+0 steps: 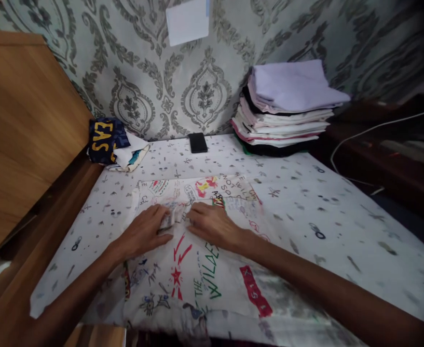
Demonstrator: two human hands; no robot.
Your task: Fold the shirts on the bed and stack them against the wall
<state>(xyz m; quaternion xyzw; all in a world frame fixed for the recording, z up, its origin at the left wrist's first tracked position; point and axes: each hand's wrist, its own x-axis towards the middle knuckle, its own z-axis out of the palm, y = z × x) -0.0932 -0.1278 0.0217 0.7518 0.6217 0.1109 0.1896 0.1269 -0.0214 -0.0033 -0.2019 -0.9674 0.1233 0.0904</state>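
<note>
A white shirt point(183, 284) covered in red, green and dark drawings and lettering lies spread on the printed sheet, its lower edge rumpled near me. My left hand point(146, 229) rests on the upper middle of the cloth, its curled fingers gripping a small fold and its thumb pointing right. Just across from it, my right hand point(213, 224) has its fingers bent and pinched on the same raised fold. A narrow strip of bunched fabric shows between the two hands. The fingertips are partly hidden in the cloth.
Folded clothes form a tall stack point(287, 111) at the back right. A dark garment with yellow letters point(106, 140) sits back left beside a wooden panel point(27, 130). A black wallet-like object point(198, 142) lies near the wall. At right runs a white cable point(363, 132).
</note>
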